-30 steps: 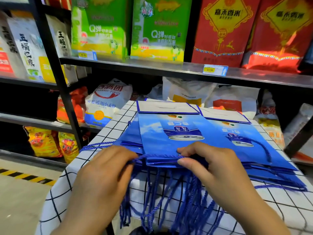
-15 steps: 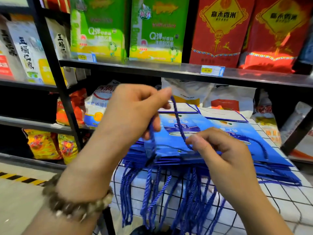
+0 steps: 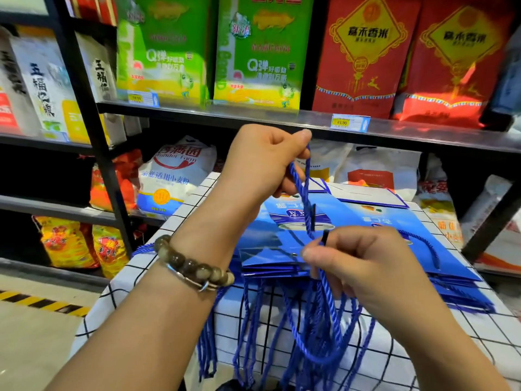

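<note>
A stack of flat blue paper gift bags (image 3: 366, 221) lies on a table with a white, black-checked cloth (image 3: 197, 193). Their blue cord handles (image 3: 284, 328) hang over the front edge. My left hand (image 3: 262, 162), with a bead bracelet on its wrist, is raised above the stack and pinches a loose blue cord (image 3: 303, 190) between thumb and fingers. My right hand (image 3: 358, 261) is lower, at the near edge of the bags, and pinches the same cord close to its black tip. The cord loops down in front of the cloth.
Black shelving stands right behind the table. Green rice bags (image 3: 253, 52) and red rice bags (image 3: 363, 57) fill the upper shelf, with a price tag (image 3: 349, 122) on its edge. White flour sacks (image 3: 174, 176) sit lower. Yellow-black tape (image 3: 36, 301) marks the floor at left.
Both hands were low on the near edge of the bags. My left hand has risen, pulling one blue cord up from the stack, and my right hand now pinches its lower end.
</note>
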`<action>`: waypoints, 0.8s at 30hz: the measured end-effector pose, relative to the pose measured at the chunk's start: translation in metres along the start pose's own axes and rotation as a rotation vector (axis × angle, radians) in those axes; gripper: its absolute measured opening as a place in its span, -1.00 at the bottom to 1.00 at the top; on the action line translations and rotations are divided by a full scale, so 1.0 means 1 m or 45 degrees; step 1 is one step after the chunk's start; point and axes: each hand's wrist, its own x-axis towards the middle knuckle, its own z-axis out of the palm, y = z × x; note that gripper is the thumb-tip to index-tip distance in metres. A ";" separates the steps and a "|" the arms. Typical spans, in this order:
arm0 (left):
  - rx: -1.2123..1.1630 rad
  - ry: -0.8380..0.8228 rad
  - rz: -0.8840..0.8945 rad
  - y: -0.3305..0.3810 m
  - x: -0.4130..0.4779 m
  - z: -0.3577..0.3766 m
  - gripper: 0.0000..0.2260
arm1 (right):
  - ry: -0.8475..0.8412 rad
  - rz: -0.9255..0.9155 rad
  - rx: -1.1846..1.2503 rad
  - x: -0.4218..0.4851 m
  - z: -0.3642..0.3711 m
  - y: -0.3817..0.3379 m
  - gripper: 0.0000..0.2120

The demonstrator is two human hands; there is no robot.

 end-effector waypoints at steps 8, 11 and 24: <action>0.206 -0.017 0.012 -0.010 0.003 0.002 -0.73 | 0.130 0.003 -0.030 -0.003 -0.006 -0.009 -0.68; 0.248 -0.039 0.006 -0.012 0.001 0.006 -0.72 | 0.122 0.021 0.010 0.013 -0.004 -0.012 -0.85; 1.292 -0.270 -0.067 -0.029 -0.066 -0.033 -0.54 | 0.063 0.108 -0.011 0.033 -0.002 0.015 -0.84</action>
